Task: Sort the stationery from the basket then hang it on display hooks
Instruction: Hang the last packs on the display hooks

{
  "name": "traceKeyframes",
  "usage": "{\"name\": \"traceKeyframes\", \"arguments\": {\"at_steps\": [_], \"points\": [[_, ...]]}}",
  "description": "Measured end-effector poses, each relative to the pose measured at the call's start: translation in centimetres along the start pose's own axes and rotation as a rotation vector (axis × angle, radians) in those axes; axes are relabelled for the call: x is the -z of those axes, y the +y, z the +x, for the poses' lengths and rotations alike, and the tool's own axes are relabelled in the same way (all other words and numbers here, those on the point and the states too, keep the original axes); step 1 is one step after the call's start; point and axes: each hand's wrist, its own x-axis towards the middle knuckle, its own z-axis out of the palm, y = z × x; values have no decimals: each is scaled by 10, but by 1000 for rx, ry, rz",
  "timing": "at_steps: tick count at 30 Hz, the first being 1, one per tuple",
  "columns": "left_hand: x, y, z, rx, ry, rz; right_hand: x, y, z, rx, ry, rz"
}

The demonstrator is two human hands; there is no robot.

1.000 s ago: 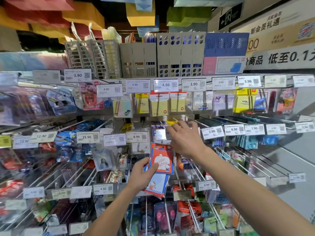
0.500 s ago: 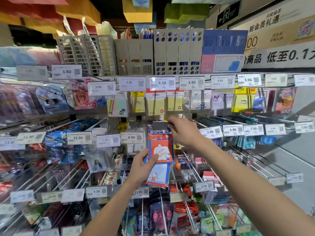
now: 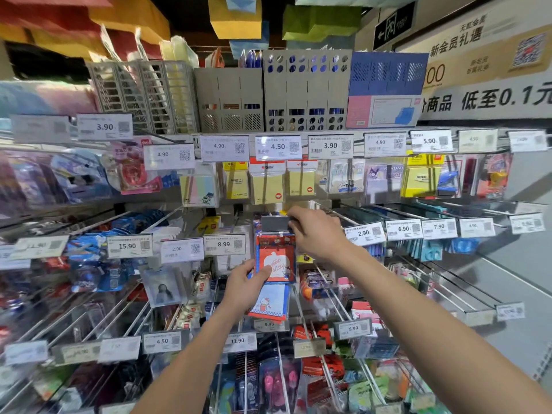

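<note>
Okay, your left hand (image 3: 246, 289) grips the red cartoon packet (image 3: 276, 259) mid-rack, thumb on its front; your right hand (image 3: 318, 233), at the packet's 1 o'clock, pinches the grey tag flap (image 3: 273, 224) at its 12.

only one view, worn on the person's head. it faces straight into the wall of display hooks (image 3: 448, 282) from within arm's reach, pitched a little upward, so the file holders (image 3: 307, 91) and hanging paper boxes (image 3: 234, 16) fill the upper edge. both forearms enter from below; the left hand (image 3: 243, 289) and right hand (image 3: 316, 234) meet at a red packet (image 3: 276, 261) and grey tag flap (image 3: 274, 224) mid-frame. the wide lens bows the outer rows.
</note>
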Motion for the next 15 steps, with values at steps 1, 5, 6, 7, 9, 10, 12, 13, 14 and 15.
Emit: {"name": "traceKeyframes", "arguments": {"at_steps": [1,5,6,7,9,10,12,13,14,15], "points": [[1,0,4,19,-3,3,0,0,-1,0,2,1],[0,2,19,102,61,74,0,-2,-4,0,17,-1],[-1,5,23,125,82,97,0,-2,-5,1,18,-3],[-2,6,27,150,105,110,0,-2,-6,3,19,-3],[-5,9,30,210,121,139,1,-3,-7,8,24,-3],[-6,8,30,237,115,155,2,-3,-8,11,29,-7],[-6,6,23,260,101,143,2,-2,-10,26,44,-12],[-5,4,18,270,102,128,2,-1,-12,37,54,-13],[-3,4,11,282,94,130,2,0,-14,54,62,-15],[0,0,5,292,77,132,2,1,-16,75,66,-18]]}}
